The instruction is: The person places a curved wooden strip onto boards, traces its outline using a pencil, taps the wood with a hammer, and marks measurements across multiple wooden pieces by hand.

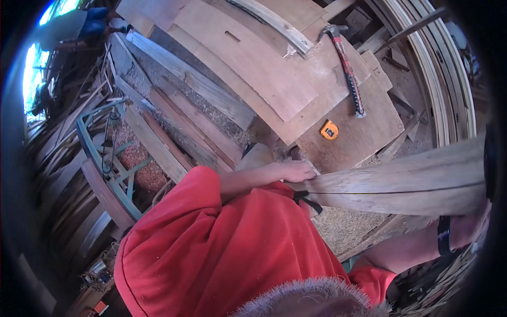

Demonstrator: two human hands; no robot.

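Observation:
A long wooden board (396, 182) with a dark lengthwise crack stretches from in front of my body to the right rim. My left hand (298, 171) is closed on its narrow left end. My right hand (478, 219) is against the underside near the board's right end; its fingers are hidden in the dark rim. Beyond the board, an orange tape measure (329, 130) lies on a plywood sheet (364, 132). Farther back, a claw hammer (346, 71) with a red and black handle rests across the sheets.
Stacked plywood panels (253, 68) cover the bench ahead. Long planks (190, 84) lie to the left, near a green metal frame (90, 140). Timber strips (443, 68) stand at the right. Sawdust (346, 230) lies beneath the board. Another person (68, 26) is at the far left.

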